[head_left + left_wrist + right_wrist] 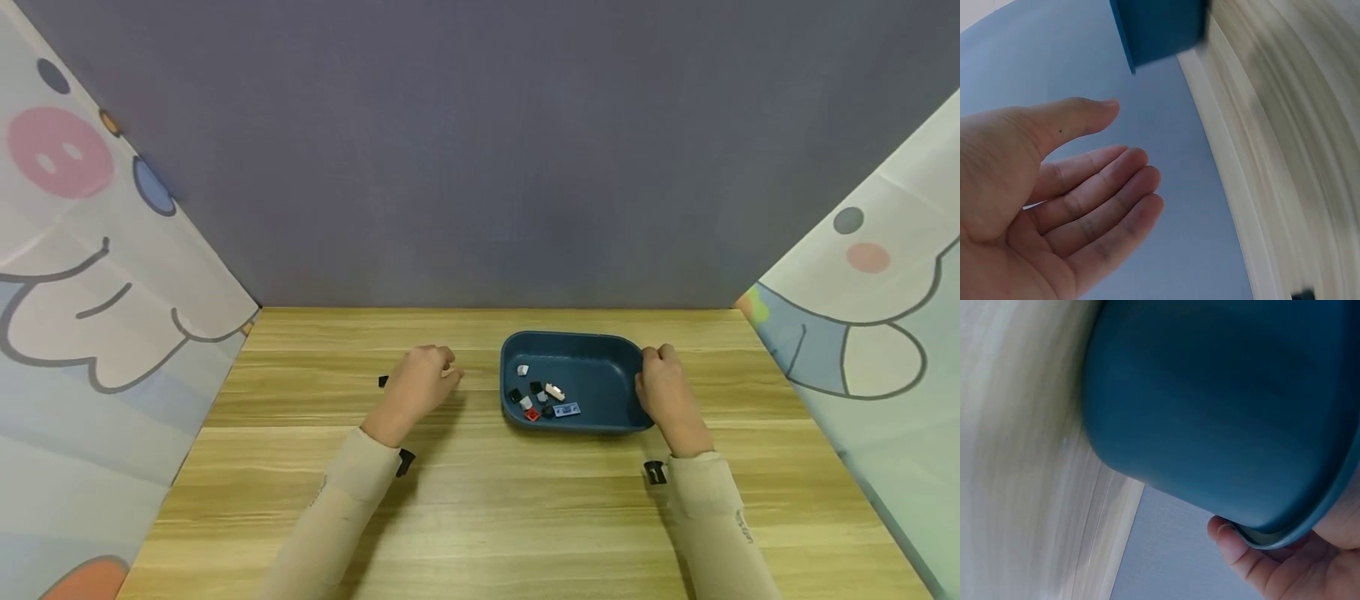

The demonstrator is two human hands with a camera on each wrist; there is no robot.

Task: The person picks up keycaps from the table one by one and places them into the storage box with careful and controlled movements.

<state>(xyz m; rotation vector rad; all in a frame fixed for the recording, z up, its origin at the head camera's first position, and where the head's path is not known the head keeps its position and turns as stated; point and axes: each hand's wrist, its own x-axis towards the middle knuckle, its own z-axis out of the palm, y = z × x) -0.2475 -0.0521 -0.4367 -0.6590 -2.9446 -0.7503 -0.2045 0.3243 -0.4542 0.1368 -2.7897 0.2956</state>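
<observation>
A dark blue rectangular bin (613, 392) is on the wooden table, with several small pieces in its left part. Among them are a red piece (532, 414), a light blue flat piece (567, 409), a white cube-like piece (522, 370) and a black piece (536, 387). My right hand (667, 392) grips the bin's right end; in the right wrist view, fingers (1235, 547) curl over the rim. To the left of the bin, apart from it, my left hand (420, 379) holds nothing, its fingers (1097, 194) loosely bent and the thumb spread.
A small black object (383, 381) shows on the wooden table (525, 517), just left of my left hand. A grey wall (495, 167) stands behind the table. Cartoon-printed panels (90, 275) flank it on both sides.
</observation>
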